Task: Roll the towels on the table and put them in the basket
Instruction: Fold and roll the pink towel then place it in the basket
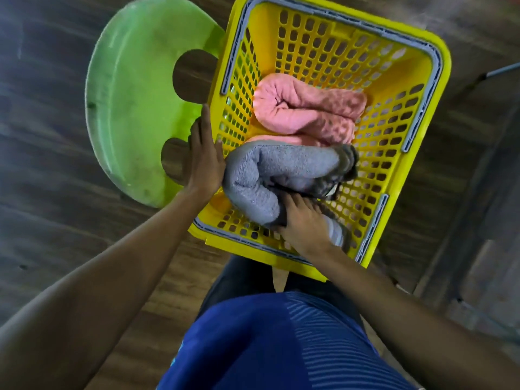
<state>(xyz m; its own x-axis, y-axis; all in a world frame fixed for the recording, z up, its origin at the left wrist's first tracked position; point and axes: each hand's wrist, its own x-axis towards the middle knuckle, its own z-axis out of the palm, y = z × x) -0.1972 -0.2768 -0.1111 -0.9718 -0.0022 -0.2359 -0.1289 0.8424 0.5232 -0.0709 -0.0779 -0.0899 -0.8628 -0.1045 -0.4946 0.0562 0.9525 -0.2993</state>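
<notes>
one yellow basket (399, 68) holds two rolled towels, one pink towel (306, 108), one grey towel (270, 170) pinched in right grip (302, 220), left grip (204, 156) spread flat.

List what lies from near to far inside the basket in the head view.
right hand → grey towel → pink towel → far wall of the yellow basket

Both bare forearms reach forward and down. The left hand (204, 159) is flat, fingers straight and together, palm turned inward to the right. The right hand (305, 223) is lower and nearer the body, palm down, fingers (292, 202) spread and bent, pressing downward
</notes>
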